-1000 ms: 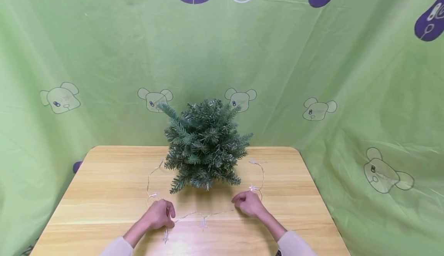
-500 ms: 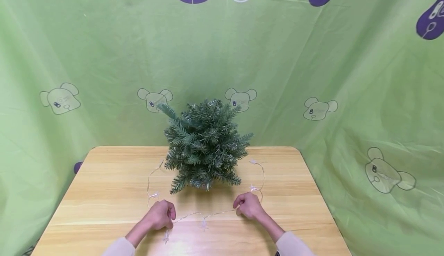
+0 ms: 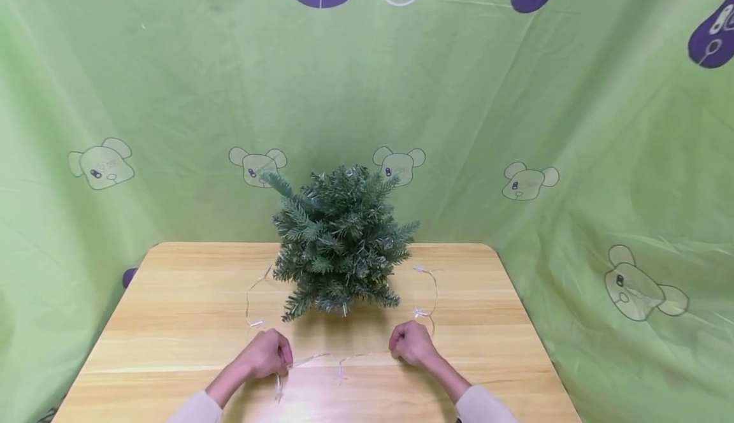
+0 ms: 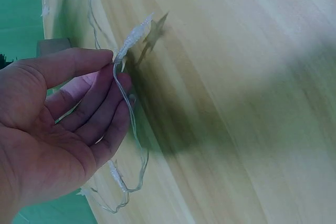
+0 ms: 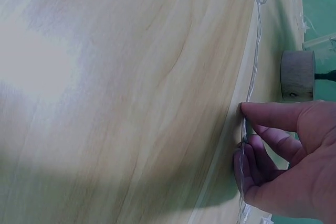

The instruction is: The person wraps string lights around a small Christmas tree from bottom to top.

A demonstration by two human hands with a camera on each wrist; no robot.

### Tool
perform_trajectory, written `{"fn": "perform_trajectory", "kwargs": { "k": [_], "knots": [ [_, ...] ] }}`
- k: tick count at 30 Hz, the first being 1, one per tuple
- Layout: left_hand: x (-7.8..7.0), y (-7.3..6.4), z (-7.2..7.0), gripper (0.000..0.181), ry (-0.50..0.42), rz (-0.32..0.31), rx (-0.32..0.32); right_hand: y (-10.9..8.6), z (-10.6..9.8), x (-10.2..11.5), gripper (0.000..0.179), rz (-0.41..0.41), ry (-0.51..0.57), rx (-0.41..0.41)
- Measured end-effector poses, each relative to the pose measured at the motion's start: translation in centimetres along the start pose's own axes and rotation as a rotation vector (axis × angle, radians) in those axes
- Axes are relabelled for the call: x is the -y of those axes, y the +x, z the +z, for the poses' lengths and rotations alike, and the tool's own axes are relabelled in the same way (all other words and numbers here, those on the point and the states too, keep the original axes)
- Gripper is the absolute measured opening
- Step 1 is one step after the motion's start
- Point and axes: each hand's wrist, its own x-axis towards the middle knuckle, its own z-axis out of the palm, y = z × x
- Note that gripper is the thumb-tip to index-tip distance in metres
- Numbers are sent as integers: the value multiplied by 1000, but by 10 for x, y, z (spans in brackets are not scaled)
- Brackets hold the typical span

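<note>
A string of clear star-shaped lights (image 3: 340,372) lies in a loose loop in front of and beside a small artificial Christmas tree (image 3: 344,238). At the loop's front left, my left hand (image 3: 266,353) pinches the thin wire beside one star light (image 4: 135,34) between thumb and fingertips. My right hand (image 3: 413,343) pinches the wire (image 5: 256,51) at the front right, close over the table. Between the hands the wire sags slightly, one star hanging toward the front edge. The part of the loop behind the tree is hidden.
The tree's round wooden base (image 5: 297,74) shows in the right wrist view. All of this is on a light wooden table (image 3: 172,321). A green patterned curtain (image 3: 229,60) hangs behind it and at both sides.
My right hand has moved slightly to the right and nearer the front, and its fingers have drawn in on the wire. The left hand has barely shifted; the tree stays put.
</note>
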Motion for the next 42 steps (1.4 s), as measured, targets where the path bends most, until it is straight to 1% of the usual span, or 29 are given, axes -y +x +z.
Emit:
{"fn": "perform_trajectory", "kwargs": {
  "k": [6, 10, 13, 16, 20, 24, 28, 31, 34, 37, 42],
  "knots": [
    [-1, 0, -4, 17, -16, 25, 12, -3, -2, 3, 16, -2, -23, 10],
    [-3, -1, -8, 14, -57, 21, 18, -2, -8, 3, 18, 0, -55, 16],
    [-6, -3, -11, 11, -102, 8, 40, 1, -12, 4, 18, -10, -80, 14],
    [-8, -4, -15, 8, -128, 8, 62, 2, -18, 6, 17, -20, -95, 15],
    [-9, -6, -24, 4, -142, 16, 95, 2, -30, 9, 14, 17, -86, 43],
    [-8, -12, -38, 2, -161, 12, 123, 1, -46, 11, 13, 66, -88, 69],
    [-9, -20, -55, 4, -152, 28, 139, 1, -65, 14, 13, 104, -124, 69],
    [-13, -26, -69, 4, -147, 54, 157, 1, -82, 16, 14, 114, -155, 69],
    [-17, -33, -83, 10, -145, 71, 183, -1, -99, 20, 14, 106, -163, 87],
    [-20, -39, -97, 15, -147, 82, 216, -4, -115, 23, 10, 84, -133, 135],
    [-21, -49, -115, 18, -177, 128, 276, -12, -135, 24, 11, 56, -93, 241]
  ]
}}
